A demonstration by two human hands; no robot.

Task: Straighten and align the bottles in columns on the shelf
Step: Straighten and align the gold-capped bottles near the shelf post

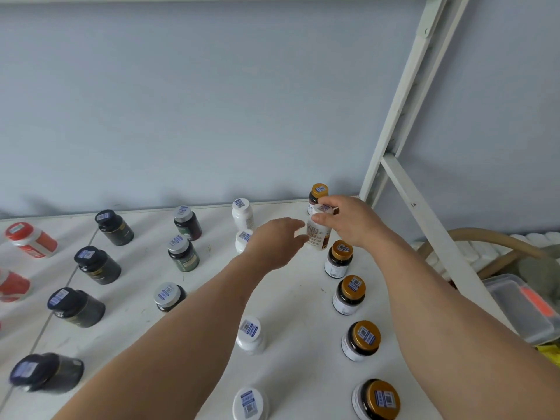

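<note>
Near the shelf's (291, 298) back right corner, the right hand (348, 221) pinches a white-capped bottle (318, 234), lifted for realigning, while the left hand (277, 242) reaches, fingers released.

shelf (297, 301) white | right column bottles (362, 341) dark, gold caps | middle bottles (251, 334) white | left bottles (75, 307) black | far-left bottles (31, 240) red | wall (212, 101) pale blue

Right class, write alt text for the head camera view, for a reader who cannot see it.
A person's right hand grips a white bottle by its cap at the back of a white shelf, while the left hand reaches toward it with loose fingers. Around them, bottles stand in rough columns by cap colour: gold-capped bottles on the right, then white, silver, black and red toward the left.
</note>
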